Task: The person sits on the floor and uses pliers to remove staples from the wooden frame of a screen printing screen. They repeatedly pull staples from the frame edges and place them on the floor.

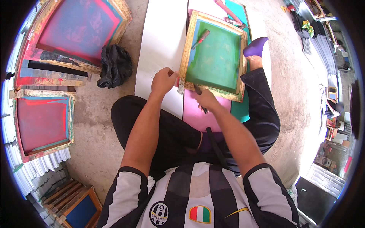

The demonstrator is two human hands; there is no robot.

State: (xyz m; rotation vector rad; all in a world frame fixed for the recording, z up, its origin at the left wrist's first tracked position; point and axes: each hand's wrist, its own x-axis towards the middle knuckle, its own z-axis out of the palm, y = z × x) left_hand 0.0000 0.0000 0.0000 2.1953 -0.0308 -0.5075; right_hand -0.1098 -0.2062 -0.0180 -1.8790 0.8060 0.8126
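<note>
A wooden screen-printing frame (185,49) with green mesh (215,62) lies flat in front of me. My left hand (164,81) is closed at its near left corner, fingertips pinched by a small red and metal piece (180,86); what they hold is hidden. In my right hand (207,100) is a dark hand tool (197,89), its narrow end touching or just over the frame's near edge. Its kind is unclear, perhaps pliers. A screwdriver (202,37) with a red and black handle rests on the mesh.
Beyond the frame lies a hammer (235,19). White (161,41), pink (205,110) and teal (242,110) sheets are underneath. A black plastic bag (115,66) and red-stained screen frames (43,123) stand left. My purple-socked foot (255,47) is beside the frame's right edge.
</note>
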